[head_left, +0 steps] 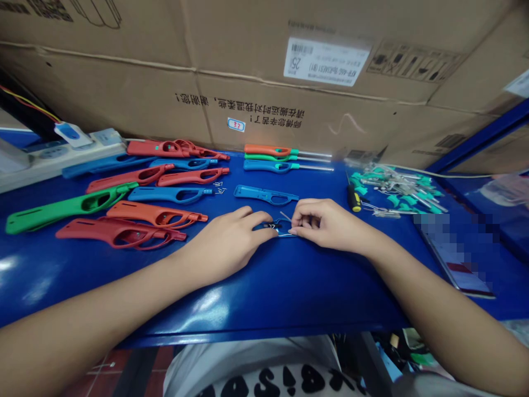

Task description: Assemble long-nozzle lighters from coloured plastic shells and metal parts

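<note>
Near the middle of the table my left hand [231, 242] is closed, its thumb and fingertips gripping a blue lighter shell [285, 235] that lies mostly hidden under both hands. A small black part shows inside the shell by the left fingertips. My right hand [330, 223] pinches at the shell's right end, and a thin grey metal piece [285, 215] sticks out to the left from its fingers. Just beyond the hands rests another blue lighter shell half [264, 194]. Several small metal pins [220, 190] lie to its left.
Red, orange, blue and green lighter casings [136, 212] cover the left side. Lighters with metal tubes [270, 165] lie at the back. To the right are a screwdriver [354, 198], a pile of teal-ended tubes [400, 187] and a phone [463, 264]. A cardboard box [248, 71] stands behind.
</note>
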The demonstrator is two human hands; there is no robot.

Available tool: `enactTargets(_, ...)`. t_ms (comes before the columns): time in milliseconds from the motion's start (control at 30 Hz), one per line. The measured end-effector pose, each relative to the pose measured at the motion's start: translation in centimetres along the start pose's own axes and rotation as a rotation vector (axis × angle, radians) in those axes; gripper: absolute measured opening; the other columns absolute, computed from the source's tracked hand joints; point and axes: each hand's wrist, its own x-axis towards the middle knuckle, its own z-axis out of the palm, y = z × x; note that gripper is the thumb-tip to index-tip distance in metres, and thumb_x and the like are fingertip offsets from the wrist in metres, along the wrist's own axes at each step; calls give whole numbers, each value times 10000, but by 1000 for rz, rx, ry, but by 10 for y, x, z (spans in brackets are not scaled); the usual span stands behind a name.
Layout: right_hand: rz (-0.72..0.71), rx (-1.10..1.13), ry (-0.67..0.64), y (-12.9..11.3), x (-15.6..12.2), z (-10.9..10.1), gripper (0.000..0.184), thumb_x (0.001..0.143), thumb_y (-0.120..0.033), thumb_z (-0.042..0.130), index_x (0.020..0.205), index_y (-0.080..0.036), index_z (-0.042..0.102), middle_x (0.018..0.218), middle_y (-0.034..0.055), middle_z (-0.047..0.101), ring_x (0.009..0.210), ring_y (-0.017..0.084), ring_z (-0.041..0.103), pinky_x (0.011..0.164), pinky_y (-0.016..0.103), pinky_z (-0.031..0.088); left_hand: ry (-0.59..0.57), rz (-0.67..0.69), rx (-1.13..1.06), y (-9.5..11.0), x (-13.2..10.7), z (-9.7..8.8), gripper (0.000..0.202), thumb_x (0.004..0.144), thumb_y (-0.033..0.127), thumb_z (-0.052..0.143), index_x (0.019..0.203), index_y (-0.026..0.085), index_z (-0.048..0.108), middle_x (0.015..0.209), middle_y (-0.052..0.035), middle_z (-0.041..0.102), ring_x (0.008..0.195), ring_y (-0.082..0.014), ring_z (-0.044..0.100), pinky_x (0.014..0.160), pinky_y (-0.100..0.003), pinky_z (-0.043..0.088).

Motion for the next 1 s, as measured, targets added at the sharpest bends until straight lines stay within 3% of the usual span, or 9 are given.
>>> enactTargets(433, -2, -108, -38, -6, -6, -6, 85, 889, -148, 610, 833, -160, 672, 831, 41, 652, 691, 131, 585, 656, 263, 461, -7, -3, -36, 1, 1, -2, 343, 986, 146, 466, 1258, 240, 653, 1301, -70, 619, 1034, -253, 576, 883, -411, 537)
enactTargets(667, 45, -110, -37, -5, -4, -3, 71, 832, -100, 647, 788, -154, 660, 782, 23, 629, 631, 113, 558, 620, 248, 446, 4, -4, -31, 1, 1, -1, 341, 999, 162, 453, 1264, 247, 648, 1302, -58, 621, 1041, -262, 575, 877, -417, 540)
enactTargets(1000, 18, -121, -14, -5, -2, -3, 101, 840, -152, 705, 766, -151, 636, 750, 7, 594, 625, 104, 530, 607, 230, 420, 11, 8, -48, 1, 1, 1, 387, 995, 146, 450, 1333, 258, 601, 1326, -34, 616, 1019, -247, 560, 888, -406, 539)
